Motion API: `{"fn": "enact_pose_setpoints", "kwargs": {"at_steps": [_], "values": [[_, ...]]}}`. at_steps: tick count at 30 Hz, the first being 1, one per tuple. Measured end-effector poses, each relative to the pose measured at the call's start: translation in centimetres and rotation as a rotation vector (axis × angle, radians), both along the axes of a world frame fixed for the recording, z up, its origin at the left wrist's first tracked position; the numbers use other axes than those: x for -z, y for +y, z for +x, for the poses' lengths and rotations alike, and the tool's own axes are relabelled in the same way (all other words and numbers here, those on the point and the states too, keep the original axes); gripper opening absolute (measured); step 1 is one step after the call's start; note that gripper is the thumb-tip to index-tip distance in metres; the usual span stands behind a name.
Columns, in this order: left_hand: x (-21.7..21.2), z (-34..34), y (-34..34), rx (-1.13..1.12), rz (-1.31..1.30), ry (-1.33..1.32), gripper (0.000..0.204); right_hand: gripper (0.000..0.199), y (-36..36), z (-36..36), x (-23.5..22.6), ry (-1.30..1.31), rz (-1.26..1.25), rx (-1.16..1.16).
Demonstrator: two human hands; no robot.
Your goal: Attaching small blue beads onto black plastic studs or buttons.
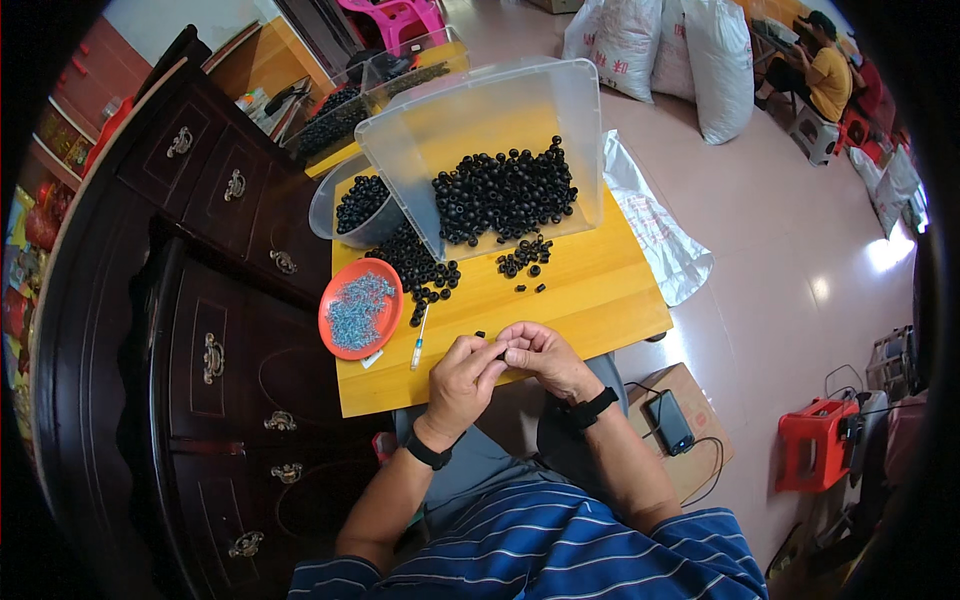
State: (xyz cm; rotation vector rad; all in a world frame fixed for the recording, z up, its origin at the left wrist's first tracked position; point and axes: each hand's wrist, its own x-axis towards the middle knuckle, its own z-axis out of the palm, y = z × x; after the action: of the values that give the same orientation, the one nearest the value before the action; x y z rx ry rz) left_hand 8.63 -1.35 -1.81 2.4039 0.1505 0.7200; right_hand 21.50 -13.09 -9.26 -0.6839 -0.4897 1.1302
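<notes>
Close together over the near edge of the yellow table (590,290), my left hand (463,378) and my right hand (545,358) are both closed, fingertips pinched around a small black part (502,355). Most of that part is hidden by the fingers. Another black piece (480,334) shows just beyond my left fingers. Left of my left hand lies a thin screwdriver (417,352) with a pale blue handle. An orange-red plate (325,322) beside it holds many tiny bluish metallic pieces (362,308). Loose black ring-shaped parts (525,258) lie farther back on the table.
A clear plastic bin (590,150) tipped toward me holds a heap of black parts, with a smaller clear tub (322,210) beside it. Dark wooden drawers (215,350) stand at the left. White sacks (720,70) and a seated person (825,75) are far right. A phone (668,422) rests on a cardboard box.
</notes>
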Motion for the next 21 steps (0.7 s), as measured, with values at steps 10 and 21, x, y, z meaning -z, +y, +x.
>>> {"fn": "enact_pose_setpoints", "kwargs": {"at_steps": [10, 21], "values": [[-1.6, 0.7, 0.8, 0.103, -0.199, 0.170, 0.034, 0.023, -0.5, 0.0, -0.4, -0.074, -0.073, -0.051], [2.2, 0.9, 5.0, -0.100, 0.038, 0.247, 0.031, 0.020, -1.6, 0.6, -1.9, 0.189, -0.146, 0.052]]}}
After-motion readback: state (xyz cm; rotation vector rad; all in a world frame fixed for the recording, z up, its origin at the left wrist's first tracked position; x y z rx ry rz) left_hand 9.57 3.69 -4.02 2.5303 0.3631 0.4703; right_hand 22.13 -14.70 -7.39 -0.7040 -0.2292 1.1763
